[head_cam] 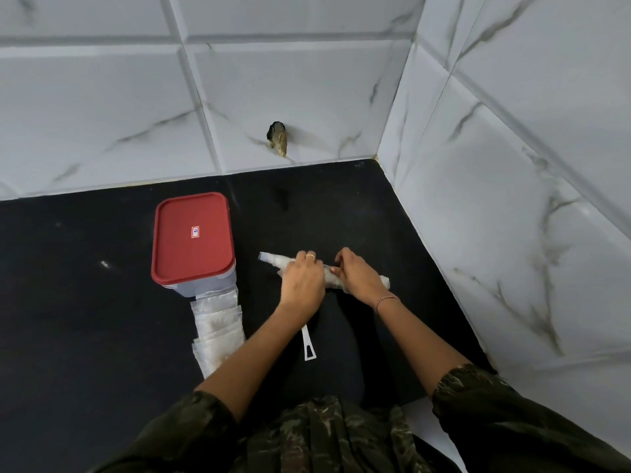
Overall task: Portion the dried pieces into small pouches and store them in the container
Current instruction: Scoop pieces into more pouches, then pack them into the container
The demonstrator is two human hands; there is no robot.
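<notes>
A rolled-up clear plastic bag with pale dried pieces lies across the black counter at centre. My left hand presses on its left half and my right hand grips its right half; both are closed around the roll. Left of it stands a clear container with a red lid, lid on. A row of small filled pouches lies overlapping in front of the container. A white scoop handle sticks out from under my left wrist; its head is hidden.
White marble-look tiled walls close the counter at the back and right, forming a corner. A dark hole with a stub sits in the back wall. My camouflage-pattern sleeves fill the bottom of the view.
</notes>
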